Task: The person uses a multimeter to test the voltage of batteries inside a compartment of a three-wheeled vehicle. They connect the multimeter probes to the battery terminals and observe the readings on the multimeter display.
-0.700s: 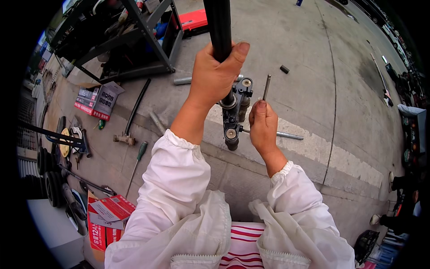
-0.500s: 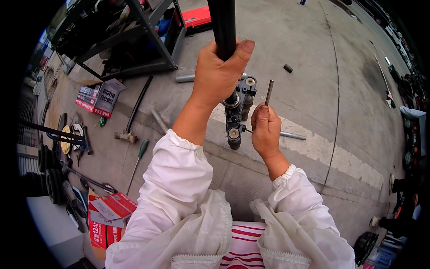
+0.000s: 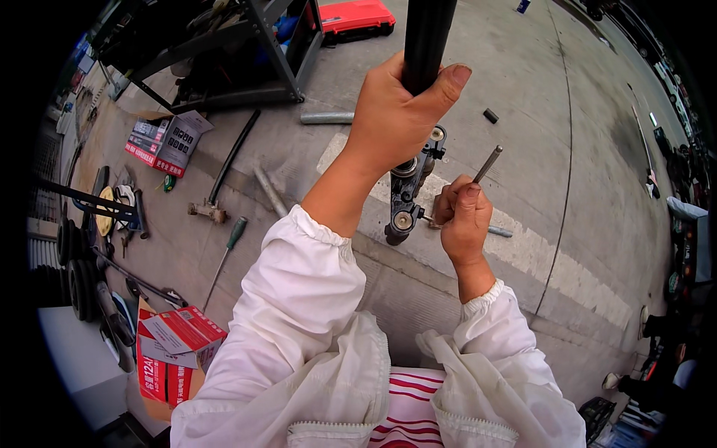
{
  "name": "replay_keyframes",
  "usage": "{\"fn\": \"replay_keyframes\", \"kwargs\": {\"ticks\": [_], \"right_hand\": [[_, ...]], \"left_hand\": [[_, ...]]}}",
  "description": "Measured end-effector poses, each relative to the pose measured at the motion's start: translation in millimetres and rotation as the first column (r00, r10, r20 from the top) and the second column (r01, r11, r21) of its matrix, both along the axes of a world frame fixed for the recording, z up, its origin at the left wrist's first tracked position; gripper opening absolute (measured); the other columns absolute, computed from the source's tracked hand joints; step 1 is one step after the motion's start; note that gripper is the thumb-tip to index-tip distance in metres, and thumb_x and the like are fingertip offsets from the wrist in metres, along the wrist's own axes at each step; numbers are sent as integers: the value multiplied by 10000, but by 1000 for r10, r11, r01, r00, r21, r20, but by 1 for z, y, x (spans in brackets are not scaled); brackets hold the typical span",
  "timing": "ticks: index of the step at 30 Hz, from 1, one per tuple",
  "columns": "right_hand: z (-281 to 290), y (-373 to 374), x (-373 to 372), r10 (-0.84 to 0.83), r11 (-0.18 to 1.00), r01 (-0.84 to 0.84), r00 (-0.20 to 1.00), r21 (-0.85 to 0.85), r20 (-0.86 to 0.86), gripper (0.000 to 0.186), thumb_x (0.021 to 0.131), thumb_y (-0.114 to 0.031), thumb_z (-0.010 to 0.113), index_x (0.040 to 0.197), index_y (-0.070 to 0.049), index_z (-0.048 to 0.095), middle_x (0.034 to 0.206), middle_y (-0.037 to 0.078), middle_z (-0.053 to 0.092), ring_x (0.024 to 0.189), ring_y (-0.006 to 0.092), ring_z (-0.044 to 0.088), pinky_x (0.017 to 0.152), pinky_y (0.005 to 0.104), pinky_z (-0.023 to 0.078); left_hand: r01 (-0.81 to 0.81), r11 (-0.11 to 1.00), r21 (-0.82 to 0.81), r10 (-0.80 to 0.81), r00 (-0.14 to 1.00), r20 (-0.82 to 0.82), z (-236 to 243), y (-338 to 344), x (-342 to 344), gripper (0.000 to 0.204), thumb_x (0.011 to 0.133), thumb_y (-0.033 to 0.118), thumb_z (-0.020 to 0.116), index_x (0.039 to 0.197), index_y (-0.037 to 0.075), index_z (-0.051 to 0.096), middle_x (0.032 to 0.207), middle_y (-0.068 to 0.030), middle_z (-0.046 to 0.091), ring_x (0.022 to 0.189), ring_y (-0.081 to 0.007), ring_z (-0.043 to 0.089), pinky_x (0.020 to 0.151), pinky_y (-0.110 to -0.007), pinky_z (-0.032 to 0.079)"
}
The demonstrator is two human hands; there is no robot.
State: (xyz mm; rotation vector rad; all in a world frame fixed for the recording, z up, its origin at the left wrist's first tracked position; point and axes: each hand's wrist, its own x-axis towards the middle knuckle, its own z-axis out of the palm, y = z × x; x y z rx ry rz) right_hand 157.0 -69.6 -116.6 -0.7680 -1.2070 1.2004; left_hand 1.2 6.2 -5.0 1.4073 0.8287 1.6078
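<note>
My left hand (image 3: 388, 123) is wrapped round a thick black tube (image 3: 429, 45) that rises toward me. Below that fist, the tube joins a black fork clamp (image 3: 404, 194) with round bolt-like caps at its ends and stubby leg tops beneath. My right hand (image 3: 467, 220) is closed round a steel rod-handled wrench (image 3: 488, 164), whose rod sticks up past the thumb, leaning right. Its working end points at the side of the clamp's near end; whether it sits in a bolt there cannot be made out.
Metal tubes (image 3: 327, 118) lie around the clamp. Leftward are a green-handled screwdriver (image 3: 226, 257), a black pipe with a metal end (image 3: 231, 160), a carton (image 3: 175, 149) and red boxes (image 3: 183, 336). Beyond stand a metal rack (image 3: 272, 48) and a red case (image 3: 357, 21).
The black tube has tipped to the right with my left hand, and the clamp has shifted right. My right hand has moved slightly right and down; the wrench's rod leans further right.
</note>
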Motion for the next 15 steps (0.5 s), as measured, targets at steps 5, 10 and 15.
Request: {"fn": "replay_keyframes", "kwargs": {"ticks": [5,10,15], "right_hand": [[12,11,0,35,978,-49,997,-204,-75,521,1096,-520,430,780,-108,468,615,-30,416,513,63,354,444,243,264],[8,18,3,83,977,-93,995,-194,-61,538,1093,-538,420,773,-109,465,605,-34,409,507,63,345,447,242,265],[0,-3,-6,-39,991,19,988,134,150,534,1093,-504,429,782,-72,466,609,-5,417,532,95,362,492,277,277]], "left_hand": [[-24,1000,3,24,1000,15,-3,-1,1,367,955,341,771,813,61,580,609,57,490,537,-42,442,490,-238,374],[-35,999,-21,36,999,36,-1,-3,2,416,940,377,785,792,41,590,626,75,479,590,-34,406,506,-251,347],[-56,998,-19,57,998,38,2,-6,5,410,942,371,784,790,43,590,628,77,480,582,-33,401,501,-250,343]]}}
